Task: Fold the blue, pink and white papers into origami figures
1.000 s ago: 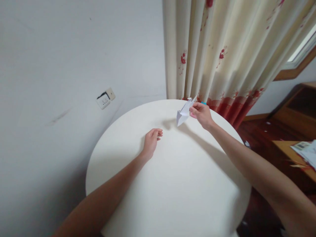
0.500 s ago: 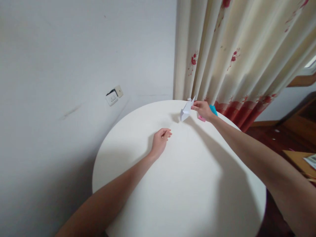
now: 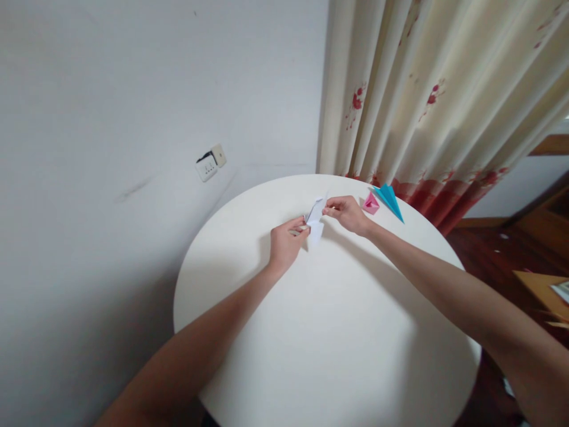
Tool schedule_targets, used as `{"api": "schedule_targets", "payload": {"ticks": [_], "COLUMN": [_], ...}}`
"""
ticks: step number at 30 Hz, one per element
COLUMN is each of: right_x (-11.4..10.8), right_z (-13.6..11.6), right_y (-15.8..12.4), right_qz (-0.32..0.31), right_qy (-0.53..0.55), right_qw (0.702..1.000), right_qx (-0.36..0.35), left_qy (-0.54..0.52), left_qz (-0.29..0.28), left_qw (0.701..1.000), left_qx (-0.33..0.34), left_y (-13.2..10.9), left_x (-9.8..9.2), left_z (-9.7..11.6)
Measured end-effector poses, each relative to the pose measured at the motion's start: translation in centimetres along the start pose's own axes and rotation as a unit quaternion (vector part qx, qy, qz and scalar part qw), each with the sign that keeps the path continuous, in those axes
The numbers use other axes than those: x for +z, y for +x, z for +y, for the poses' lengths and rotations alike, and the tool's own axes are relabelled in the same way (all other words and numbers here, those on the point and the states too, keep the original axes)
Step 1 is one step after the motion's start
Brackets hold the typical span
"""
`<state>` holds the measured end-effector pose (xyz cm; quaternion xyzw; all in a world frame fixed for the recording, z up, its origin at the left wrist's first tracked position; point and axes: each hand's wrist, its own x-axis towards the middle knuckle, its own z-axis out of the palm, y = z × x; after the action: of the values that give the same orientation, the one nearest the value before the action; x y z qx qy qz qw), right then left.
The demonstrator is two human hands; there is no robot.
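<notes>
A white folded-paper figure [image 3: 316, 212] is held a little above the far part of the round white table [image 3: 329, 332]. My right hand [image 3: 349, 214] pinches its right side between thumb and fingers. At the figure's left edge, the thumb and fingers of my left hand [image 3: 287, 242] are closed on the paper. A pink folded-paper piece [image 3: 370, 203] lies just beyond my right hand. Beside it rests a blue paper plane [image 3: 389, 200], its point toward the lower right.
A pale wall with a socket [image 3: 207, 168] stands behind the table on the left. Cream curtains [image 3: 400, 107] with red flowers hang close to the far right edge. A wooden surface with papers [image 3: 544, 290] is low at the right.
My right hand has brought the white paper figure left and nearer. My left hand has moved to its edge and taken hold. The pink piece and blue plane now show fully.
</notes>
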<state>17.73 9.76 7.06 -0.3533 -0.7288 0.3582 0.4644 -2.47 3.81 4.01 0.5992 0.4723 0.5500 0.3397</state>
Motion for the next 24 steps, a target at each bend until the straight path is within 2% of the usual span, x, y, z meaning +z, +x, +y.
{"api": "schedule_targets", "payload": {"ticks": [8, 18, 24], "right_x": [0.8, 1.0, 1.1], "right_z": [-0.9, 0.3, 0.3], "right_y": [-0.9, -2.5, -3.4], "right_qz": [0.0, -0.051, -0.01], "right_qy": [-0.076, 0.032, 0.035], "right_qw": [0.996, 0.998, 0.999], "right_qx": [-0.047, 0.013, 0.002], "left_qy": [-0.035, -0.034, -0.044], "left_qz": [0.021, 0.038, 0.004], "left_qw": [0.999, 0.999, 0.999], "left_qx": [0.016, 0.02, 0.022], "left_y": [0.0, 0.0, -0.5], "left_x": [0.1, 0.3, 0.6], "left_z": [-0.1, -1.0, -0.7]}}
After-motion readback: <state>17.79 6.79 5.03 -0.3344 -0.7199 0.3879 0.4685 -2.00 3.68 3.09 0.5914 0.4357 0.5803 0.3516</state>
